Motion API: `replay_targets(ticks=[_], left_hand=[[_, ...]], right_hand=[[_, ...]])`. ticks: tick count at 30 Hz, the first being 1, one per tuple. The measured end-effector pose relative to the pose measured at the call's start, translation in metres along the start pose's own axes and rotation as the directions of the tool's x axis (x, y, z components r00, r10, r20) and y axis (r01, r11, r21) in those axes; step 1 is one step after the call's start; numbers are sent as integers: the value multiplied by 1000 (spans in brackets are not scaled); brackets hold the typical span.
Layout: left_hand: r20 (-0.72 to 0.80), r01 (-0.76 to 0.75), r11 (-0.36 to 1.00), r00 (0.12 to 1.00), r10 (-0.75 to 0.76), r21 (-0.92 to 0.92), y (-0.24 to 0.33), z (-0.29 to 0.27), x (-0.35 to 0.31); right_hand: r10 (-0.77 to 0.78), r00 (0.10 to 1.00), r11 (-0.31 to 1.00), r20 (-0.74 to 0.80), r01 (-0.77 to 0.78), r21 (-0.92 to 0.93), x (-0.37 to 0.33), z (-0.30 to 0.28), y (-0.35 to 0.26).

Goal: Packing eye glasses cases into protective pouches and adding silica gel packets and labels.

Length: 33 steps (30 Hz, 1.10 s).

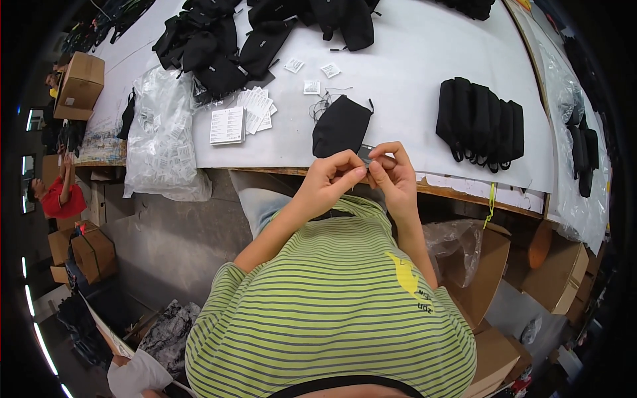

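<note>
At the table's near edge my left hand (pixel 332 176) and my right hand (pixel 394 171) meet, fingertips almost touching. A small dark grey tag (pixel 364 154) shows between them, its lower end at the right fingers. Thumb and forefinger of the left hand are pinched together; what lies in that pinch is too small to make out. Just beyond the hands a black fabric pouch (pixel 341 126) lies flat, with a zip-pull cord at its upper right corner. Thin dark strings (pixel 321 106) lie in a tangle by its upper left side.
Left of the pouch are printed white cards (pixel 227 126) and a clear plastic bag (pixel 162 142). Small white packets (pixel 312 87) lie beyond it, before heaped black pouches (pixel 212 56). Several black pouches stand in a row (pixel 479 123) at right. Cardboard boxes (pixel 481 278) sit below the table.
</note>
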<state>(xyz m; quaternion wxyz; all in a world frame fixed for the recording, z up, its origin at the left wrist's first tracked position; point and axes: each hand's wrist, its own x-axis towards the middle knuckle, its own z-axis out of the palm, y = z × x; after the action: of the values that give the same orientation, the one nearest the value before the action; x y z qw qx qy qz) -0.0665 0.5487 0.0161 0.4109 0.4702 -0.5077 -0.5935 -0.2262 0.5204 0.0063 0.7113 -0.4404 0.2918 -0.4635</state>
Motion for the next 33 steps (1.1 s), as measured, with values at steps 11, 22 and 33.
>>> replay_targets(ticks=[11,22,33], left_hand=[[24,-48,996,998,50,-81,-2,-1,2],[235,151,917,970,-65,-369,-13,-10,12],[184,-16,998,983,29,-68,10,3,8]], right_hand=[[24,999,998,39,-22,-57,0,-3,-2],[121,983,993,141,-121,-9,2,-5,-10],[516,842,837,-160,-535,-116,15,-58,69]])
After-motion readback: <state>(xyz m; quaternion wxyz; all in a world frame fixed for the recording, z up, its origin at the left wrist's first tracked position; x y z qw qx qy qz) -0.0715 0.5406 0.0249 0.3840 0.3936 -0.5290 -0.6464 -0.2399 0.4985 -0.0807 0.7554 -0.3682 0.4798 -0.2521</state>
